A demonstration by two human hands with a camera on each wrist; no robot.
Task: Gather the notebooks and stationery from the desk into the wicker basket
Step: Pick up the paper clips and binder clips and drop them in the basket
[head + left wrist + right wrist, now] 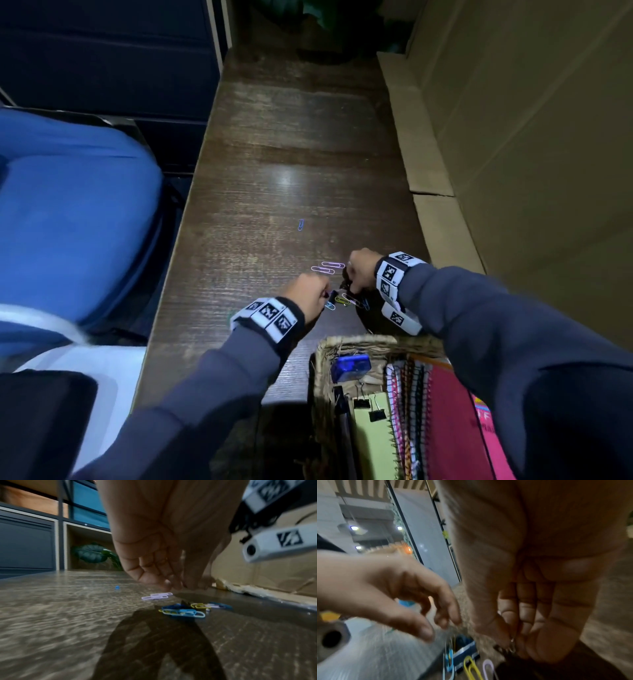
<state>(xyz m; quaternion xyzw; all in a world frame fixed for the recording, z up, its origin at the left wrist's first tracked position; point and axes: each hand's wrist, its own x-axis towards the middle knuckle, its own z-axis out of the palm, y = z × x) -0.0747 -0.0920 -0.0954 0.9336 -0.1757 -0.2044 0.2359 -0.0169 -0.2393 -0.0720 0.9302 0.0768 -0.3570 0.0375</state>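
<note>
Much of the action is hidden: in the head view both hands are seen from the back, so the fingertips are out of sight. The left hand (310, 294) hovers over a loose heap of coloured paper clips (346, 301) on the dark wooden desk (274, 171); from the right wrist view its fingers (448, 616) hang curved and apart, closed on nothing. The right hand (359, 270) has its fingers drawn together, and the right wrist view shows a small metal loop (512, 644) pinched at the fingertips, though blur leaves it unclear what the loop belongs to. Two pale purple paper clips (327, 267) lie just beyond the hands, and a single blue paper clip (300, 224) lies well apart, further up the desk. The wicker basket (323, 363) stands at the near edge, partly covered by the right sleeve; it holds spiral notebooks (411, 411), a yellow-green pad (371, 442), two black binder clips (368, 406) and a small blue box (351, 366). A pink cover (484, 421) carries printed letters that are cut off and cannot be read. The white wrist bands (270, 317) bear black square marker patterns. A blue seat (75, 205) lies left of the desk, brown cardboard (513, 137) right.
</note>
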